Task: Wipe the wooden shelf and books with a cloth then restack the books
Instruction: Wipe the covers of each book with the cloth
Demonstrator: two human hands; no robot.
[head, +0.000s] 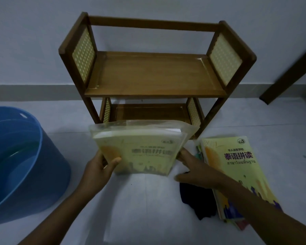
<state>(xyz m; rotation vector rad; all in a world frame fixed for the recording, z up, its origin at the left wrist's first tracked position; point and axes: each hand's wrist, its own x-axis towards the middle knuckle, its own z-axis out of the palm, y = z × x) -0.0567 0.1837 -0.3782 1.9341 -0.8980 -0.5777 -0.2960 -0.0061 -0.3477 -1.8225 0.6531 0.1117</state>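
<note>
Head view: left hand (99, 165) grips the bagged book (140, 149) (glossy clear sleeve) before the wooden shelf (154, 73); right hand (196, 168), fingers straight, touches its right edge. Dark cloth (198, 200) lies crumpled beside the book stack (237, 174).

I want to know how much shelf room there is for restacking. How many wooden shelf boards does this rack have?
2. The upper board spans the rack between the woven side panels; the lower board sits beneath it near the floor, partly hidden behind the bagged book held in front.
</note>
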